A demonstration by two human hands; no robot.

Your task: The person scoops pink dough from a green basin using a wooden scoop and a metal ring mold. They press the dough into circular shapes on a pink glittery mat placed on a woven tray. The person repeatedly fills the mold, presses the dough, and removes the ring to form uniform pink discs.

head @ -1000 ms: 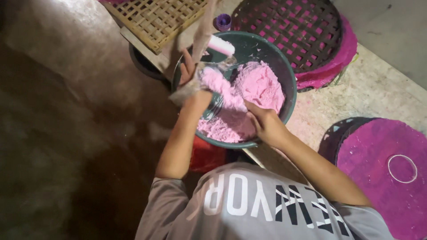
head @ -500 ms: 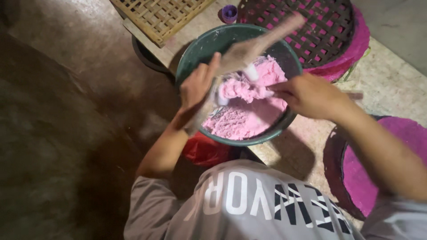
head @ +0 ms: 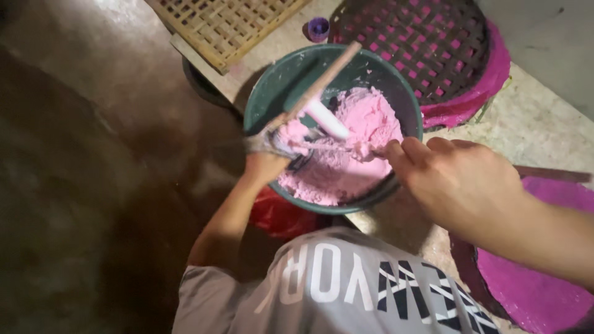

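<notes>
A dark green bowl [head: 266, 99] holds pink paste [head: 365, 117]. At the bowl's left rim, my left hand [head: 266, 164] grips a wooden stick [head: 328, 71] that slants up to the right over the bowl. A white piece [head: 328, 120] juts out under the stick, over the paste. My right hand [head: 458, 179] comes in from the right with its fingers bunched, and the fingertips touch the paste near the bowl's middle. Whether those fingers pinch anything is unclear.
A woven bamboo tray [head: 229, 25] lies at the top left and a dark lattice basket [head: 427, 43] on pink cloth at the top right. A small purple cap [head: 318, 28] sits between them. A pink-coated round tray [head: 538, 278] is at the right, something red [head: 278, 216] under the bowl.
My right hand has dropped from the bowl's upper right to its lower right, fingertips now in the paste. My left hand slid down to the left rim and the stick swung with it.
</notes>
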